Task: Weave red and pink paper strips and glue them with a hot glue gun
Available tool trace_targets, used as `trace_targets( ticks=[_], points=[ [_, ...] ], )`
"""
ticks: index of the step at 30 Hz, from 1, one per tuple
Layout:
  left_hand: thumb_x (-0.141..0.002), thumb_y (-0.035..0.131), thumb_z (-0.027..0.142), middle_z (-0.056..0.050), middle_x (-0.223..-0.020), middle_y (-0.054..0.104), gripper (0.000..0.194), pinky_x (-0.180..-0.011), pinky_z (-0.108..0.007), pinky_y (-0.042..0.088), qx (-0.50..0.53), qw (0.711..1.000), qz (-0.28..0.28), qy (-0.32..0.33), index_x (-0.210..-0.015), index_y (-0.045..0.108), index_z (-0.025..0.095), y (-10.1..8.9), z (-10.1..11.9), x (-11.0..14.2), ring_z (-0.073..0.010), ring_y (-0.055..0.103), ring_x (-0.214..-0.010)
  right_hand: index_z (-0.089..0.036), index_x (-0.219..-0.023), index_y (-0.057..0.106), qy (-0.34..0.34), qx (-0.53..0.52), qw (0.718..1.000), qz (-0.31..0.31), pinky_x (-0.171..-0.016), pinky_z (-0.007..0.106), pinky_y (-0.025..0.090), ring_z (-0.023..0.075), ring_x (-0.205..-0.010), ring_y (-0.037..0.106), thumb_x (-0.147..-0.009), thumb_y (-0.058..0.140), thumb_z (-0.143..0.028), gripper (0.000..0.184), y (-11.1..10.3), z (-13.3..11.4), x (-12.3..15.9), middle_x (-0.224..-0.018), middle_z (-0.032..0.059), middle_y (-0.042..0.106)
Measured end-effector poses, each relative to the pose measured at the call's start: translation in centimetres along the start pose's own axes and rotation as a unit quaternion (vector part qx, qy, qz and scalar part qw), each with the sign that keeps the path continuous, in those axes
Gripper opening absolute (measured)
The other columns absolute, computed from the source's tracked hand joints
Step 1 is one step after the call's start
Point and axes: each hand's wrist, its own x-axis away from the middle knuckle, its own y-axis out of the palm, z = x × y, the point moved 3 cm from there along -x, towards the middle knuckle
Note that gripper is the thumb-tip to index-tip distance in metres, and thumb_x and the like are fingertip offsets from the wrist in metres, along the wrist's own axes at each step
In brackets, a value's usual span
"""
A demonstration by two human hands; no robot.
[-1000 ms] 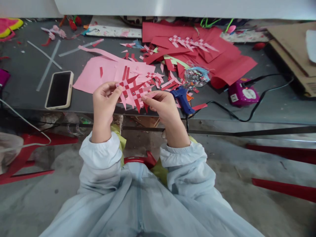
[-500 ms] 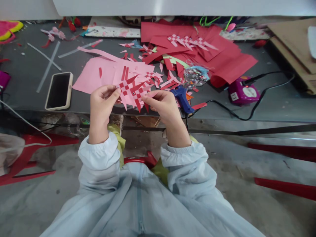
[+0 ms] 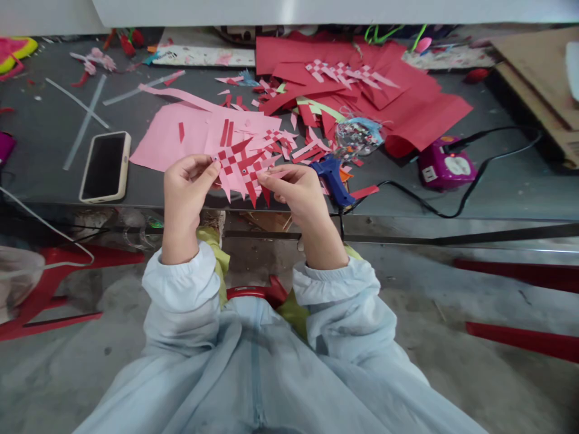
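Between the thumb and fingers of my left hand point(image 3: 184, 187) is a woven paper fish point(image 3: 229, 160), checked in red and pink with a small eye stuck on it. My right hand point(image 3: 302, 194) pinches a second woven paper fish point(image 3: 251, 171) of the same colours, and a pink strip end shows by the fingers. Both fish are side by side above the table's front edge, their pointed tails fanning out. Where they overlap, I cannot tell whether they touch. Behind them lie pink paper sheets point(image 3: 169, 135) with red strips and more woven pieces on top.
A blue glue gun point(image 3: 335, 181) lies right of my right hand, its black cord near a purple power socket point(image 3: 447, 164). A phone point(image 3: 105, 167) lies to the left. Red paper sheets point(image 3: 425, 114) bear several finished fish point(image 3: 348, 73). A bag of beads point(image 3: 358, 137) sits mid-table.
The view has shifted very slightly, so things on the table appear a little further left. Both hands keep their pinch on the paper fish, almost still.
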Motion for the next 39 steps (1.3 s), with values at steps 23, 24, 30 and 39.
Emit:
trace_targets(
  ticks=[23,24,30,39],
  points=[
    [-0.072,0.083,0.040,0.001,-0.068,0.063,0.028,-0.052,-0.021,0.057,-0.048,0.999,-0.020,0.006,-0.078,0.065,0.020,-0.3,-1.1,-0.1,-0.0115,0.064,-0.059,-0.017,-0.060,0.070,-0.022,0.054,0.998,0.010,-0.057,0.025,0.047,0.0098,-0.058,0.057,-0.064,0.083,-0.035,0.022,0.0,0.1,-0.1,-0.062,0.0003,0.067],
    [-0.073,0.082,0.042,0.001,-0.069,0.063,0.028,-0.053,-0.022,0.057,-0.053,0.998,-0.021,0.009,-0.079,0.065,0.020,-0.3,-1.1,-0.1,-0.0117,0.065,-0.060,-0.018,-0.059,0.070,-0.030,0.057,0.998,0.011,-0.059,0.026,0.048,0.0104,-0.059,0.058,-0.064,0.082,-0.033,0.021,0.0,0.1,-0.1,-0.062,0.0005,0.068],
    [-0.069,0.084,0.042,0.000,-0.069,0.065,0.029,-0.049,-0.020,0.055,-0.037,0.999,-0.009,0.006,-0.077,0.068,0.019,-0.2,-1.1,0.0,-0.0105,0.063,-0.057,-0.019,-0.058,0.071,-0.038,0.066,0.997,0.010,-0.061,0.027,0.050,0.0114,-0.061,0.059,-0.065,0.081,-0.026,0.014,0.0,-0.2,0.0,-0.063,0.0010,0.069],
    [-0.073,0.081,0.029,0.001,-0.070,0.065,0.016,-0.049,-0.018,0.053,-0.037,0.999,0.027,0.006,-0.079,0.069,0.019,-0.7,-1.4,-0.4,-0.0102,0.064,-0.059,-0.016,-0.066,0.075,0.029,0.033,0.999,-0.004,-0.052,0.023,0.041,0.0059,-0.053,0.049,-0.065,0.083,-0.032,0.018,0.6,0.0,0.4,-0.059,-0.0018,0.064]
  ],
)
